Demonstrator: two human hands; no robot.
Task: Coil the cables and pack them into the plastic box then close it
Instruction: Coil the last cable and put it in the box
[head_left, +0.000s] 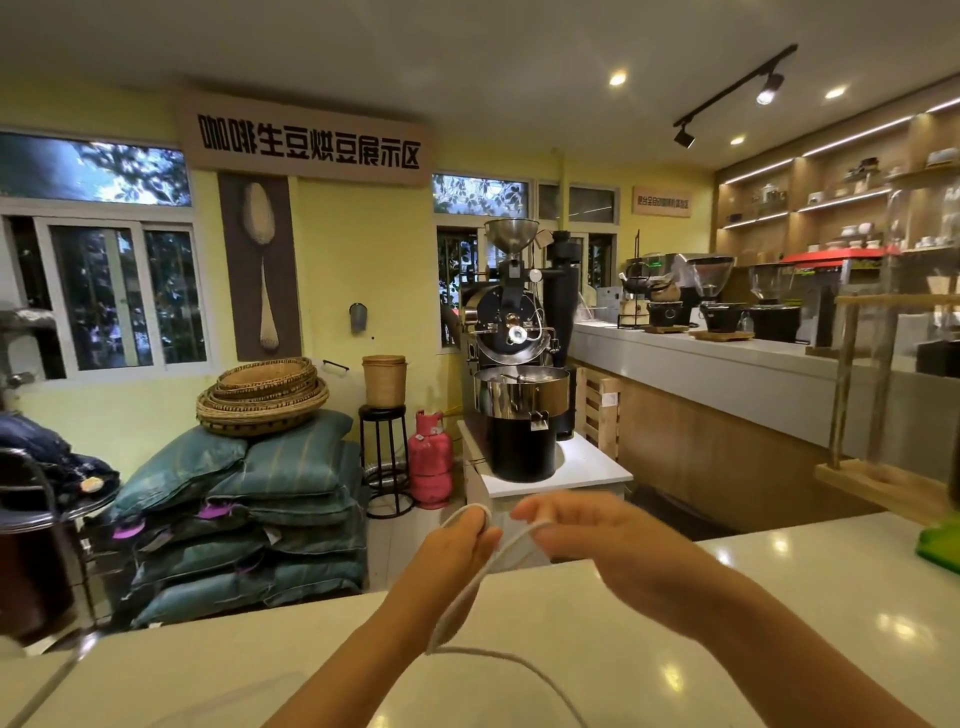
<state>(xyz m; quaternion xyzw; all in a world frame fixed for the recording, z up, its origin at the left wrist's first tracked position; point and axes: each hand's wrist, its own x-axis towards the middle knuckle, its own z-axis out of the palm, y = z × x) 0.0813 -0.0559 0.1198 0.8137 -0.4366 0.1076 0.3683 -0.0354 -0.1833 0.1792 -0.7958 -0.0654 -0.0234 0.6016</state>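
Left hand (457, 551): fingers curled shut around a small loop of the white cable (470, 592), which arches over the fingertips. Right hand (587, 535): thumb and forefinger pinch the same cable just beside the left hand, the remaining fingers loosely extended. Both hands are raised above the white counter (649, 649). From the grip, the cable falls in a doubled run between the forearms to the counter surface, then trails in a wide curve towards the bottom edge of the view, where its end is lost to sight.

Assessment of the step in hand: coiling is under way and at an early stage, with most of the length apparently uncoiled. To do it well, I judge the left hand should hold the formed loop firm as an anchor while the right draws slack and lays each turn the same size over the first, letting the cable rotate slightly in the pinch to avoid twist. The trailing run should be kept clear of the counter edge.

Count:
- Hands: two, both engaged.
- Cables in view: one, white. The task speaks of several; no others are visible.
- Plastic box: none in view. A green object (940, 545) at the right edge of the counter cannot be identified.
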